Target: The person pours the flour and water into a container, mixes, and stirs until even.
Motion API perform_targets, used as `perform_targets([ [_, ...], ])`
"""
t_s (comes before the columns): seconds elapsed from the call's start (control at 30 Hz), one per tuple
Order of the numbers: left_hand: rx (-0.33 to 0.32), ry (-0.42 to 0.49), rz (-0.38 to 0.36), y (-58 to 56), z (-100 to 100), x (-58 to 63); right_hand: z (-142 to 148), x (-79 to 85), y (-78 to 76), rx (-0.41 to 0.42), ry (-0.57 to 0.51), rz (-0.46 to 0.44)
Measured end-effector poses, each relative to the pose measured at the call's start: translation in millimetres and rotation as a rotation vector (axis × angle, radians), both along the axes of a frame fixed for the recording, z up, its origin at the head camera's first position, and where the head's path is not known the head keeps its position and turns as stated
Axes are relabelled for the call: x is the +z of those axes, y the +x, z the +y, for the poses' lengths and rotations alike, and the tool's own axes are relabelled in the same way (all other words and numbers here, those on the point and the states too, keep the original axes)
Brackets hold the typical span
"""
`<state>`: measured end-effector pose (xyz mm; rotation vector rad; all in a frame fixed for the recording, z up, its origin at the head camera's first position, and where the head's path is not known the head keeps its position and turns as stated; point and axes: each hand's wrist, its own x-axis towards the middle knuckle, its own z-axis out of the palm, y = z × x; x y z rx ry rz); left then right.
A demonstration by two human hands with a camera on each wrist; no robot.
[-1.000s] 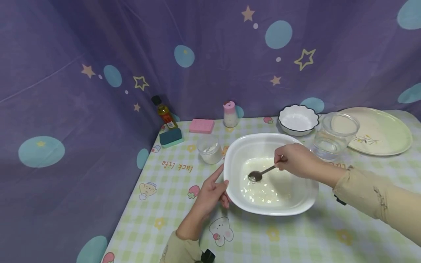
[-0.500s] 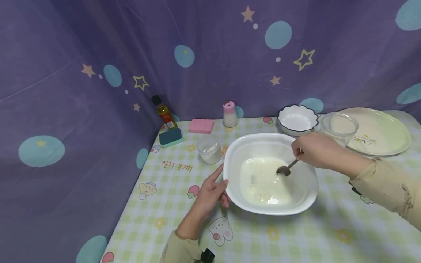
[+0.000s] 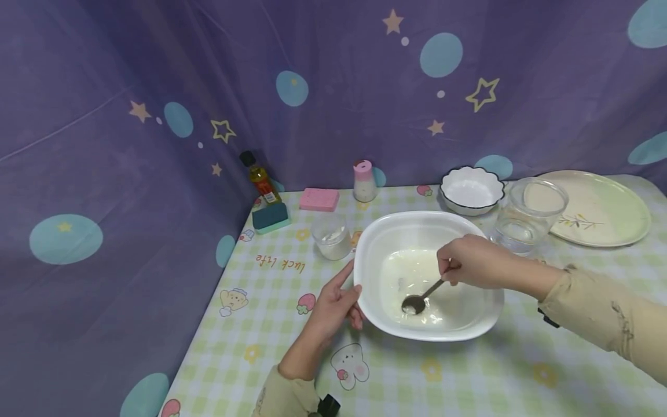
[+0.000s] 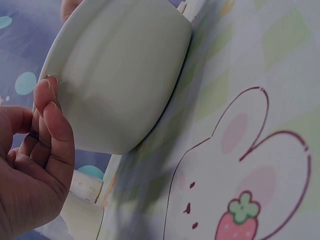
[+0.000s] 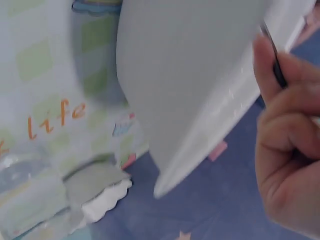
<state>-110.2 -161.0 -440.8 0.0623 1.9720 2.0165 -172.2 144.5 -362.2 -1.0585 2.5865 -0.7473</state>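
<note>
A white oval basin (image 3: 411,231) holds a shallow, cloudy whitish liquid (image 3: 417,266). My left hand (image 3: 330,306) grips its left rim, thumb at the edge and fingers along the outer wall; the left wrist view shows those fingers bent against the basin's side (image 4: 120,80). Over the basin's right part, my right hand (image 3: 475,263) pinches a small dark spoon (image 3: 414,304) by its handle, bowl down at the liquid near the front. In the right wrist view, the spoon handle (image 5: 277,70) shows between thumb and fingers.
Behind the basin stand a glass jar of white powder (image 3: 333,240), a pink-capped shaker (image 3: 365,182) and a scalloped white bowl (image 3: 471,191). To the right are a clear glass jar (image 3: 528,214) and a plate (image 3: 620,217). Sponges (image 3: 271,218) and an oil bottle (image 3: 263,182) sit back left.
My right hand swings the spoon from the liquid's left part to the right side, then back left and nearer the front. The left hand stays at the basin's rim.
</note>
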Motion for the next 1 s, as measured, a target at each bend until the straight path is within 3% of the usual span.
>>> perform_targets([
  [0.2,-0.002,0.006,-0.001,0.0,0,0.1,-17,-8.8,-2.2,-0.139,0.014,0.253],
  [0.37,-0.002,0.015,0.006,0.7,1,0.7,-12,-5.2,-10.2,-0.238,0.097,0.335],
  [0.57,-0.008,0.014,0.012,0.6,1,0.6,13,2.1,-14.4,-0.254,0.17,0.286],
  [0.73,0.0,-0.003,0.0,-0.3,0,0.9,35,5.7,-13.3,-0.206,0.179,0.201],
  [1.0,0.005,-0.006,-0.003,0.0,0,0.4,42,4.1,-10.1,-0.094,0.056,-0.085],
])
